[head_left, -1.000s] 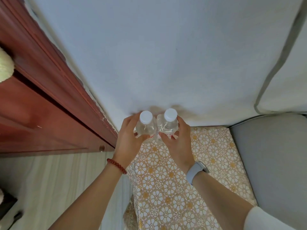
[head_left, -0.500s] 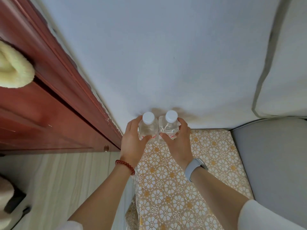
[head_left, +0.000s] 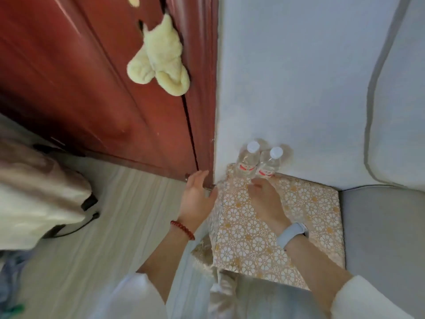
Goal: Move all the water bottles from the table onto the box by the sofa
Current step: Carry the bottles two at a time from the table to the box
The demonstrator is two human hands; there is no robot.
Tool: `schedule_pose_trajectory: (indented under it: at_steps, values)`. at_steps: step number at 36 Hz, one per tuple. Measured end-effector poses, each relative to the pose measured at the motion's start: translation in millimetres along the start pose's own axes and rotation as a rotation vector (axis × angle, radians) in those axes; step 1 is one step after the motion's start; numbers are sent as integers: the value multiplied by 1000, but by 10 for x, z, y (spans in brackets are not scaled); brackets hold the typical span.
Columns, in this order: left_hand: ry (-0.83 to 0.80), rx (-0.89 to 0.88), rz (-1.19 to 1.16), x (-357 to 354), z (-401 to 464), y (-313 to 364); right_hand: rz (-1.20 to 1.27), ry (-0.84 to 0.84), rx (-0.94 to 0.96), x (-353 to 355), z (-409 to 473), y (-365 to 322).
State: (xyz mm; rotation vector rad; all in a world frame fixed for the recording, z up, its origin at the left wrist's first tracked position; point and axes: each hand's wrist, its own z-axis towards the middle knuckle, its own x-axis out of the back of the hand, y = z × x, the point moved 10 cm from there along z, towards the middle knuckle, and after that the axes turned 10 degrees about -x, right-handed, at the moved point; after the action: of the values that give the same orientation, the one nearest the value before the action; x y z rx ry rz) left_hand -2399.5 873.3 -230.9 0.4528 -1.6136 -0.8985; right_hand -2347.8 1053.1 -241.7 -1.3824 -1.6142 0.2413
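Note:
Two clear water bottles with white caps and red labels stand upright side by side at the far edge of the box, against the white wall: the left bottle (head_left: 248, 160) and the right bottle (head_left: 271, 162). The box (head_left: 305, 217) is covered with a gold floral lace cloth. My left hand (head_left: 197, 199) is open with fingers spread, off the box's left side and apart from the bottles. Just below the bottles, over the cloth, my right hand (head_left: 266, 201) is open and holds nothing.
A grey sofa seat (head_left: 384, 226) adjoins the box on the right, with a white cushion (head_left: 400, 111) above it. A red-brown wooden door (head_left: 96, 84) with a pale plush toy (head_left: 161, 58) hanging on it stands to the left. Light wooden floor (head_left: 103, 222) lies below.
Both hands have let go of the two bottles and drawn back toward me. The bottles now stand on the box. The view has swung to the left.

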Motion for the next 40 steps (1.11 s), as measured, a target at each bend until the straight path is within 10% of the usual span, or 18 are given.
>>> schedule_pose_trajectory:
  at_steps: [10, 19, 40]
  values:
    - [461, 390, 143, 2545, -2749, -844, -307, -447, 518, -2082, -2439, -1515]
    - [886, 698, 292, 4054, -6626, -1195, -573, -905, 839, -4071, -5790, -1270]
    - [1622, 1609, 178, 3301, -13511, -1184, -1148, -1649, 1683, -6578, -12133, 1636]
